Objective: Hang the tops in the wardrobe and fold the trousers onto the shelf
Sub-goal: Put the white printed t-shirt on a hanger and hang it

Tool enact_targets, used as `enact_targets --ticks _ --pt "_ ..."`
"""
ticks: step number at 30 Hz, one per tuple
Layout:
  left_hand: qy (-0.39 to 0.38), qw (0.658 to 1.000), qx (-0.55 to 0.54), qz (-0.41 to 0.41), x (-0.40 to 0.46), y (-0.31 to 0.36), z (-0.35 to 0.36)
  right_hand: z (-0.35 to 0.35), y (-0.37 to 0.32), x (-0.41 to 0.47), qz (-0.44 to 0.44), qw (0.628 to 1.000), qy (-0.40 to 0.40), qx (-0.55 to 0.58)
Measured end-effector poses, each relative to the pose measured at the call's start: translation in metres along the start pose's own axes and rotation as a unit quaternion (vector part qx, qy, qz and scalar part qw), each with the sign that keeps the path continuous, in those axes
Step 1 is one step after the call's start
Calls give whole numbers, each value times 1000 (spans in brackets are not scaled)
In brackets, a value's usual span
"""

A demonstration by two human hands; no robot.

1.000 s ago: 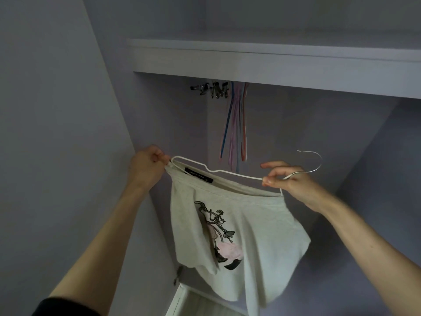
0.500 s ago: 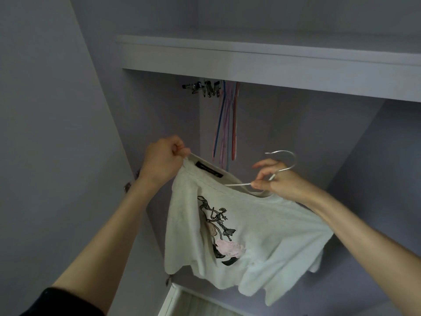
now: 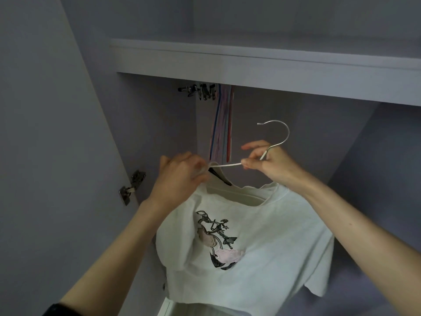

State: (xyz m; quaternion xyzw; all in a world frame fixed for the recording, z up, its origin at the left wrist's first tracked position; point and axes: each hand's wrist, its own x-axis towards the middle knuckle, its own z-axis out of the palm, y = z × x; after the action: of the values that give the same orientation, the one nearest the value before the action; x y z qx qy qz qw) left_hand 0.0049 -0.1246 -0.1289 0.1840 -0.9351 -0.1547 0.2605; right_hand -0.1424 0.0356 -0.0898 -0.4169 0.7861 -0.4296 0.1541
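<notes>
A white t-shirt (image 3: 262, 226) with a dark and pink print hangs from a thin white wire hanger (image 3: 229, 164) with a metal hook (image 3: 279, 131). My left hand (image 3: 182, 176) grips the shirt's collar and the hanger's left end together. My right hand (image 3: 271, 164) pinches the hanger at the base of its hook, with the hook pointing up. The shirt's neck opening sags below the bare wire between my hands. Both hands are inside the open wardrobe, below its shelf (image 3: 262, 67).
Several thin coloured hangers (image 3: 223, 124) hang at the back under the shelf, next to a cluster of metal clips (image 3: 200, 91). The wardrobe door (image 3: 45, 156) stands open on the left with a metal hinge (image 3: 132, 187). A white drawer edge (image 3: 168, 306) shows below.
My hands have come closer together and the hanger has turned hook-up. The shirt has shifted right and now drapes lower from the hanger, with its front print facing me.
</notes>
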Motion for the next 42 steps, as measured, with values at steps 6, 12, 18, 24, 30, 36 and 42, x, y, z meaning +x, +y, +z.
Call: enact_targets --ticks 6,12,18,24,30,36,42 --pt "59 993 15 102 4 2 0 -1 -2 -4 -27 1000 -11 8" --pt "82 993 -16 82 12 -1 7 -13 21 -18 -39 998 -33 28" --pt "102 994 4 46 10 -22 14 -28 97 -48 87 984 3 -154" --pt "86 995 36 19 6 -38 18 -21 104 -46 89 984 62 -140" --pt "80 992 86 50 2 -47 22 -37 94 -53 -52 924 299 -230" --pt "140 986 63 71 -2 -34 31 -41 124 -84 22 937 124 -325" --pt "150 985 17 83 5 -25 25 -50 106 -87 -104 895 265 -343"
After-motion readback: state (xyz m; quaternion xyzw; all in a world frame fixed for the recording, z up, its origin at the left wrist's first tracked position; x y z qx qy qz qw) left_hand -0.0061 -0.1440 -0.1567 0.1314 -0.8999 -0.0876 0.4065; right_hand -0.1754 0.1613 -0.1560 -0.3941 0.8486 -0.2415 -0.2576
